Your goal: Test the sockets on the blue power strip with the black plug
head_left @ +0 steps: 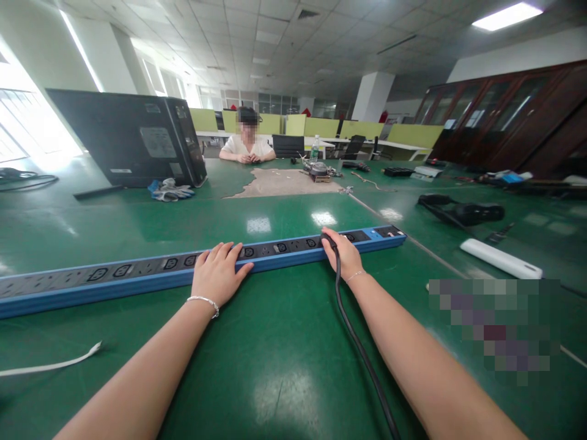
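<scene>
A long blue power strip [270,264] with a black socket face lies across the green table. My left hand [217,274] rests on its middle, fingers stretched over the top and thumb by the near side. My right hand [343,255] is closed around the plug of a black power cord [348,318], at a socket near the strip's right end. Whether the plug is seated in the socket is hidden by my fingers. From the plug, the cord runs down toward me beside my right forearm.
A black computer case [147,140] stands at back left, with gloves [170,190] beside it. A white cable [55,368] lies at front left. On the right are a black device [463,211] and a white bar [502,259]. Across the table sits another person [247,146].
</scene>
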`<state>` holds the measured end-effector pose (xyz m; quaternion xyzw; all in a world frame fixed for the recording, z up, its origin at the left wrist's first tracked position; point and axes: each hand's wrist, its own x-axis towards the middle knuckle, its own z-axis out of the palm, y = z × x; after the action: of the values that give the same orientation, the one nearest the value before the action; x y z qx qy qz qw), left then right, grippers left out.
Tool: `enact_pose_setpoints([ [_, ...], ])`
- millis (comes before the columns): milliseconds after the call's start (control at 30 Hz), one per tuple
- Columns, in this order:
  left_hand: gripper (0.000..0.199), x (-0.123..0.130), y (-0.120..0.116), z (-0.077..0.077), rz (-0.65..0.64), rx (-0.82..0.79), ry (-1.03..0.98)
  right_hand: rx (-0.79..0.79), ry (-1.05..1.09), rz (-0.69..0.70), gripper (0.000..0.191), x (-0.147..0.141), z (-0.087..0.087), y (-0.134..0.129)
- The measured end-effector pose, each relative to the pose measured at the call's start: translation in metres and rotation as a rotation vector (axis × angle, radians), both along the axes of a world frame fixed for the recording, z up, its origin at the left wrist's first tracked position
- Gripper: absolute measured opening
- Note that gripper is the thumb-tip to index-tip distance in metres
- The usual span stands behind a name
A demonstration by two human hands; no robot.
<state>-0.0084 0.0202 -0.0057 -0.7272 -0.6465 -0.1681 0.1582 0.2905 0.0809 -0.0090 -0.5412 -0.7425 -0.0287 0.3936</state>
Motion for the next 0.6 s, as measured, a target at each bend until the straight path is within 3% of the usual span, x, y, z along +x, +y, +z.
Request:
enact_pose_setpoints([
  [167,0.054,0.0008,0.0002,0.0002,0.016,-0.014,0.004,-0.115,-0.05,-0.073,0.029,0.0017,0.0056,0.0035],
  [367,0.054,0.0002,0.0004,-0.0003,0.01,-0.005,0.017,-0.04,-0.025,-0.066,0.034,-0.0023,0.0024,-0.001],
  [600,0.054,0.0009,-0.0008,0.0014,0.011,-0.009,0.01,-0.2,0.023,-0.092,0.032,-0.0006,0.0078,0.0047],
])
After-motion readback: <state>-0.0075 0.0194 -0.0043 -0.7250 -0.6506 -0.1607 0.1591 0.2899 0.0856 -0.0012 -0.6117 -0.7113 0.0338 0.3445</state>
